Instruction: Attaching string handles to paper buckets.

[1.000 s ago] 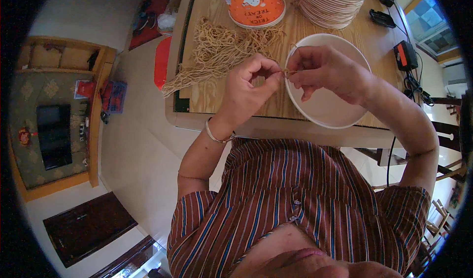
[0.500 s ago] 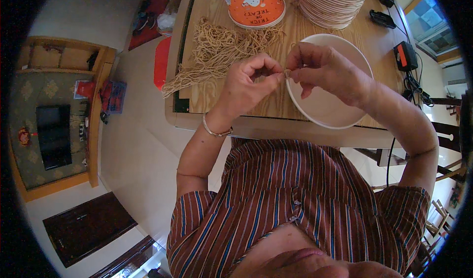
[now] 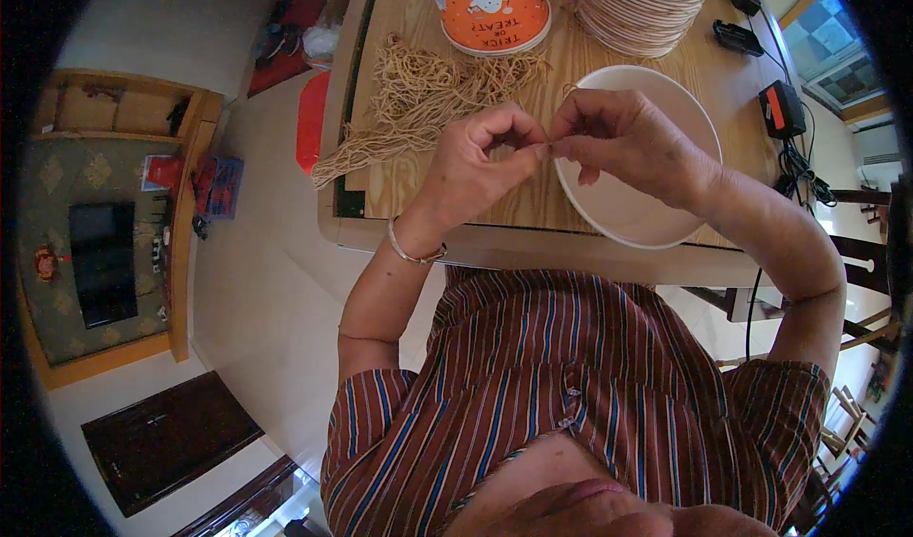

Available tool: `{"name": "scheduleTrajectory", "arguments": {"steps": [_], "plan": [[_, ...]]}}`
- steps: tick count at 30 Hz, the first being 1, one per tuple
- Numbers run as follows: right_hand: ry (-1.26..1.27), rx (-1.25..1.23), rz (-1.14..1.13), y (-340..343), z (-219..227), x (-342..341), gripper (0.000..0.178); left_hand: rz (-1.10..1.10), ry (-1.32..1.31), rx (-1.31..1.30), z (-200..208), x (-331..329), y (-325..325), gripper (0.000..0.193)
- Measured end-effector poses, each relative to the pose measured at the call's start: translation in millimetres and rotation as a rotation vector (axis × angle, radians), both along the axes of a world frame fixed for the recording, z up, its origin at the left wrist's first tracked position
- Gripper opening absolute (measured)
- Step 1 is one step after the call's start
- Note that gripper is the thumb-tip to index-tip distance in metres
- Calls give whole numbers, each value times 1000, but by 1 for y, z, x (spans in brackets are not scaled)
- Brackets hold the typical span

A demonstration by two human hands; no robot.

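Above the near rim of the white bowl (image 3: 635,204), the left hand (image 3: 480,161) and right hand (image 3: 623,137) meet fingertip to fingertip, pinching something too small to make out. The bowl sits on the wooden table (image 3: 552,71). Left of the bowl lies a heap of tan string (image 3: 418,95); beyond that stands an orange bucket (image 3: 487,4), and beyond the bowl a stack of plates (image 3: 642,4).

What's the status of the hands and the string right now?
Left hand and right hand pinched together, fingertips meeting over white bowl. Whatever is pinched is too small to see. String pile on table, untouched.
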State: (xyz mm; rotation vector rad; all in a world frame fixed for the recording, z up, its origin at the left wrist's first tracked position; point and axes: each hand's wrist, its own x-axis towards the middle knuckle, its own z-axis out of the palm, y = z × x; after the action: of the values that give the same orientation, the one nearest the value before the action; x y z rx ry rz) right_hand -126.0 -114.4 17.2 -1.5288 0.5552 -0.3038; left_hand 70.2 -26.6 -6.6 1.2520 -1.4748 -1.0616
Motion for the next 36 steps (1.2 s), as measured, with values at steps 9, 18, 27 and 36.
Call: {"name": "scheduleTrajectory", "arguments": {"steps": [9,18,27,36], "plan": [[57,249,-43,-3,2,-1,12,99,58,-87,-5,-10,7,14],[43,406,-34,-7,-1,-3,16,126,-199,-398,-13,-14,4,17],[0,529,14,-8,0,-3,15,176,-560,-705,-7,-14,5,20],[31,399,21,-6,2,-4,10,120,-174,-314,-7,-8,1,9]]}}
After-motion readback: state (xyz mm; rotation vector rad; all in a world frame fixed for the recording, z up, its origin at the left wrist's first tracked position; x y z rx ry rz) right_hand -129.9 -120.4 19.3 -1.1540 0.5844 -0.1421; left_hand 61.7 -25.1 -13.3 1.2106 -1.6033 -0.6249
